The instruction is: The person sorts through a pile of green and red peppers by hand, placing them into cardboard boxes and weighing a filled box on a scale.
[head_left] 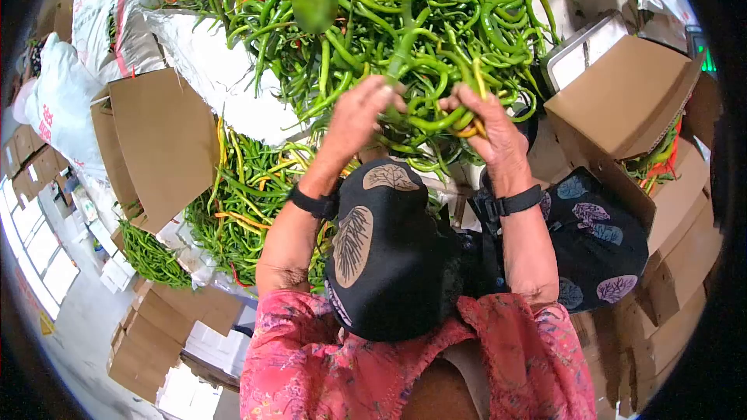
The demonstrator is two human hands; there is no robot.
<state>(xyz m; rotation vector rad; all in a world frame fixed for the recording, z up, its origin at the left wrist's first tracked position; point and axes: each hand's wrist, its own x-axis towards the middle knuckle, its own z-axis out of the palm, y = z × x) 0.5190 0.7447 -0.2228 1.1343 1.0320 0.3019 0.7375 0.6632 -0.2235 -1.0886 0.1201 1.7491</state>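
Observation:
A large heap of long green chili peppers (475, 12) spreads in front of me, with a few red and yellow ones among them. My right hand (498, 128) is closed round several chili peppers (447, 122), green with yellowish ones, at the near edge of the heap. To its left, my left hand (362, 113) has its fingers curled together. A motion-blurred green chili pepper (401, 54) rises from those fingertips and appears pinched there. Both wrists wear black bands.
An open cardboard box (622, 97) with red and green peppers stands at right, beside a metal tray (587, 50). Another cardboard box (163, 144) is at left, near white sacks (74, 101). A lower pepper pile (233, 202) lies left of my arm. A patterned black cap (389, 257) blocks the centre.

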